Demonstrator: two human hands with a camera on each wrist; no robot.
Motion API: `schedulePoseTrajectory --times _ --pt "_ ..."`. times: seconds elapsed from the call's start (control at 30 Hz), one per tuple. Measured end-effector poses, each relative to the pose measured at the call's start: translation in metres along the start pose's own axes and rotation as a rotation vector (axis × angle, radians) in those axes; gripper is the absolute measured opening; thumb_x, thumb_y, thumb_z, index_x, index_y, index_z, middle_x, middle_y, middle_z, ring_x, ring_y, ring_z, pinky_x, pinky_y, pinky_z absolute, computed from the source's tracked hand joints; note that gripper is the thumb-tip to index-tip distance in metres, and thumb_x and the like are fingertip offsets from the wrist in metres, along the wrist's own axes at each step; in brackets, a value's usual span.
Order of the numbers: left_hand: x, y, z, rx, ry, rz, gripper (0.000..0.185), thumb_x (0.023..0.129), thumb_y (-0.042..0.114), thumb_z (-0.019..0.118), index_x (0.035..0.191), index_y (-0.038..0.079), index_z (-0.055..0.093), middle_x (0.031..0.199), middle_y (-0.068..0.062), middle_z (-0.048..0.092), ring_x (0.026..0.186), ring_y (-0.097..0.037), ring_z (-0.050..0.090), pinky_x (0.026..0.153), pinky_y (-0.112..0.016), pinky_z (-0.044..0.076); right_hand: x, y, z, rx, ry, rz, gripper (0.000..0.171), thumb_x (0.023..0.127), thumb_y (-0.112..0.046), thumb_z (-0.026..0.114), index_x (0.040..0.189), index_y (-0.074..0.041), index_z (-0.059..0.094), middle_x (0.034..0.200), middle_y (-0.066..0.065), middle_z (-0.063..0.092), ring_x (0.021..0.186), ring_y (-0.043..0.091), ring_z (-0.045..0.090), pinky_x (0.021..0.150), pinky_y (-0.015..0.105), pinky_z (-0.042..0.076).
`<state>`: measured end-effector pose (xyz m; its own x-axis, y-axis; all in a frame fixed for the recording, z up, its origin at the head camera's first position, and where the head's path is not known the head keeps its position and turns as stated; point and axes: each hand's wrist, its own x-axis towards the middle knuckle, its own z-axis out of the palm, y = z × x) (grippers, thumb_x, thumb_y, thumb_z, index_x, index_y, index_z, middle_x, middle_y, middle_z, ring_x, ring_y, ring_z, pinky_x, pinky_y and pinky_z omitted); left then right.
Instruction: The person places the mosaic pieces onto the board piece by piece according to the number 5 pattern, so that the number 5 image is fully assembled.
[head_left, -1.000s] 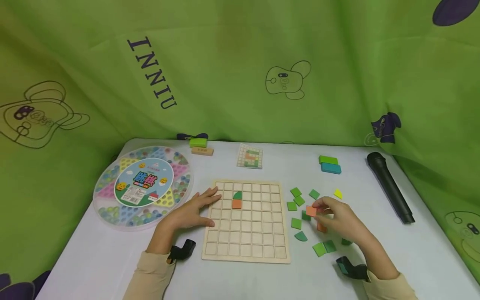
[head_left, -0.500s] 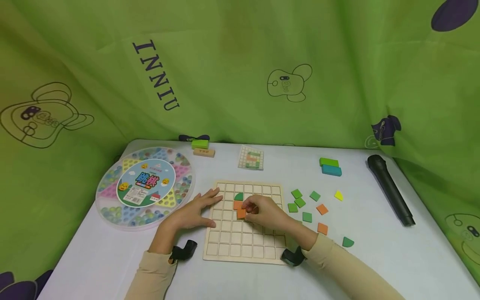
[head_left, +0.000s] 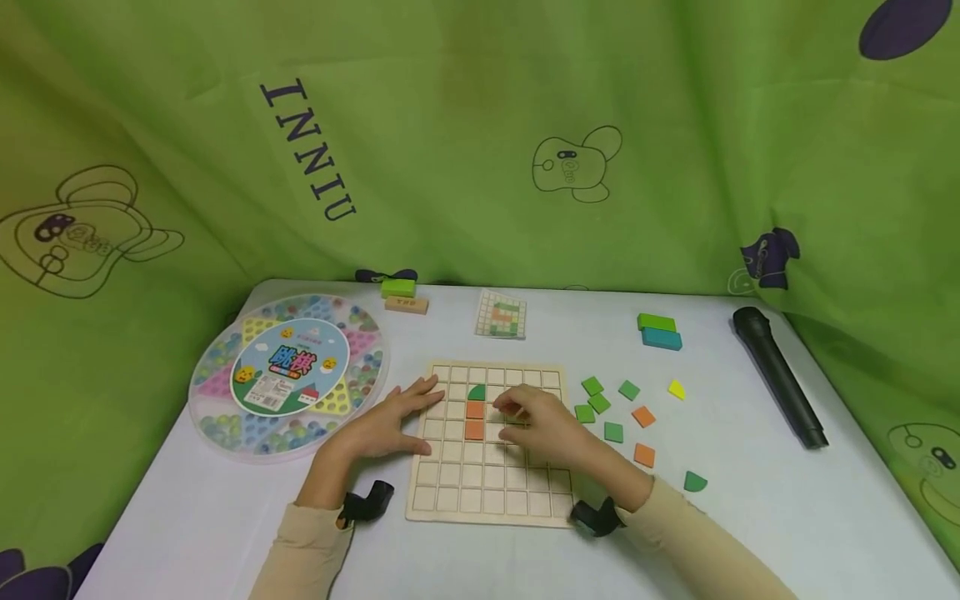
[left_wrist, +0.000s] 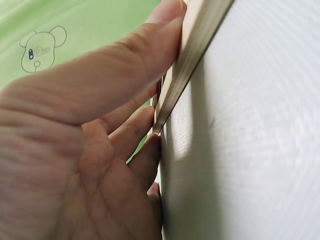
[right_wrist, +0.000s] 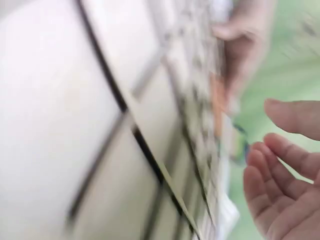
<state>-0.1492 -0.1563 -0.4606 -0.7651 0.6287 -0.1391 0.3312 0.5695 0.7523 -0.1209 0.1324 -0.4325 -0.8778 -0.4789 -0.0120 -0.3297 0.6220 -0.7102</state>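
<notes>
I see my left hand (head_left: 390, 421) flat, fingers straight, pressing the wooden grid board (head_left: 491, 487) edge, my right hand (head_left: 540, 423) loose, empty above it, beside two orange tiles (head_left: 474, 419) seated under a green piece (head_left: 476, 391)

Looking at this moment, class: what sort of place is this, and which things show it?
Probably a play table indoors: a wooden grid board with coloured tiles, a boxed marble game, and a green cartoon-print cloth hung behind.
</notes>
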Motion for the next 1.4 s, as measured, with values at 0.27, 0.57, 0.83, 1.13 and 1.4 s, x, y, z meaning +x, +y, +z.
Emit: schedulePoseTrajectory --times 0.27,0.57,0.83,1.13,1.4 --pt "-0.001 0.001 0.002 0.008 0.007 -0.004 0.085 0.077 0.034 0.076 0.148 0.012 0.035 0.16 -0.007 0.014 0.147 -0.03 0.007 0.118 -0.056 0.0 -0.071 0.052 -0.061 -0.05 0.238 0.174 0.04 0.084 -0.012 0.071 0.121 -0.002 0.059 0.118 0.014 0.063 0.106 0.031 0.061 0.089 0.047 0.052" --pt "-0.002 -0.001 0.001 0.008 0.011 0.017 0.085 0.077 0.034 0.076 0.147 0.011 0.035 0.159 -0.008 0.015 0.147 -0.03 0.008 0.118 -0.055 0.001 -0.098 0.1 -0.091 -0.091 0.199 0.495 0.049 0.083 -0.027 0.073 0.118 0.002 0.057 0.109 0.018 0.061 0.098 0.03 0.057 0.08 0.041 0.051" --pt "-0.002 0.0 0.0 0.013 0.007 0.018 0.085 0.077 0.033 0.076 0.147 0.009 0.034 0.159 -0.009 0.015 0.147 -0.03 0.009 0.118 -0.055 0.002 -0.09 0.091 -0.089 -0.172 0.196 0.458 0.027 0.083 -0.015 0.07 0.103 0.0 0.059 0.094 0.011 0.062 0.086 0.023 0.057 0.07 0.034 0.052" --pt "-0.002 0.003 -0.002 0.024 0.007 0.019 0.084 0.078 0.033 0.076 0.147 0.009 0.035 0.159 -0.01 0.015 0.147 -0.031 0.009 0.118 -0.055 0.002 -0.051 0.037 -0.048 0.002 0.156 0.164 0.023 0.082 -0.007 0.072 0.103 -0.003 0.064 0.095 0.005 0.065 0.088 0.018 0.062 0.076 0.029 0.056" --pt "-0.002 0.002 0.0 0.017 0.006 0.017 0.084 0.077 0.032 0.076 0.147 0.009 0.035 0.159 -0.009 0.015 0.147 -0.03 0.009 0.118 -0.054 0.002 -0.004 0.013 -0.004 -0.017 -0.028 0.017 0.02 0.082 -0.014 0.074 0.1 -0.009 0.065 0.094 -0.001 0.063 0.084 0.01 0.057 0.073 0.021 0.052"
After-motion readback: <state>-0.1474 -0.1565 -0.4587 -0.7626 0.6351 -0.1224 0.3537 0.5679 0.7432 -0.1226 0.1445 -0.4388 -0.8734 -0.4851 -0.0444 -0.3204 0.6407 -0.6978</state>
